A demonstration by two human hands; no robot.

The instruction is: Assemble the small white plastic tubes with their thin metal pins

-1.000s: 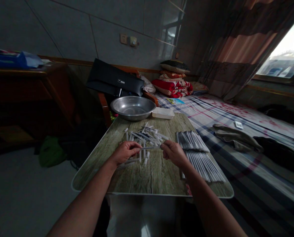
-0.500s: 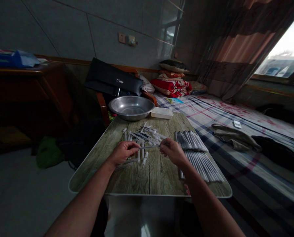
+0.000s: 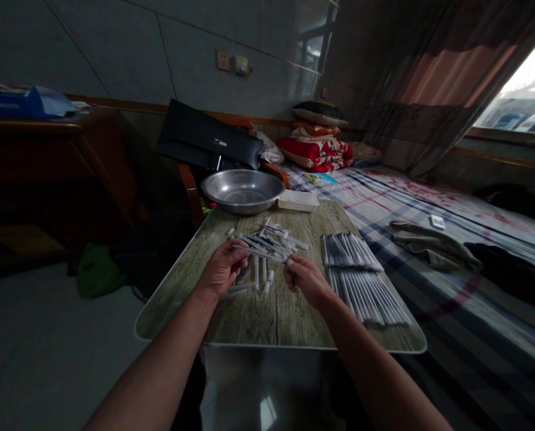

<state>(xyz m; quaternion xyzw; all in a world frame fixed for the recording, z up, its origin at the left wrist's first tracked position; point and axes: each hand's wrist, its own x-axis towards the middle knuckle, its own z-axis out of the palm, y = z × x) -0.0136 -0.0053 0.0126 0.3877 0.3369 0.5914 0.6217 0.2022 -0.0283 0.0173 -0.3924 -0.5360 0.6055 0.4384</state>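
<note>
My left hand (image 3: 224,264) is closed in a pinch over the middle of the table. Its fingers hold one end of a slim, pale pen tube (image 3: 267,256). Opposite it, my right hand (image 3: 307,276) has its fingertips closed at the tube's other end. Whether the tube is one piece or two is too small to make out. Beneath and beyond the hands lies a loose pile of pen parts (image 3: 271,239): whitish barrels, small caps and thin dark refills. Two overlapping rows of whitish pens (image 3: 361,293) lie side by side to the right of my right hand.
The wood-patterned table (image 3: 285,326) has a steel basin (image 3: 244,203) and a white plastic tray (image 3: 298,202) at its far edge. A bed with a checked sheet (image 3: 429,287) adjoins on the right. A brown desk (image 3: 33,143) stands at left.
Both hands have risen slightly, and the tube between them now slants down toward the right hand. The left wrist has turned, showing more of the palm. The camera view has shifted a little.
</note>
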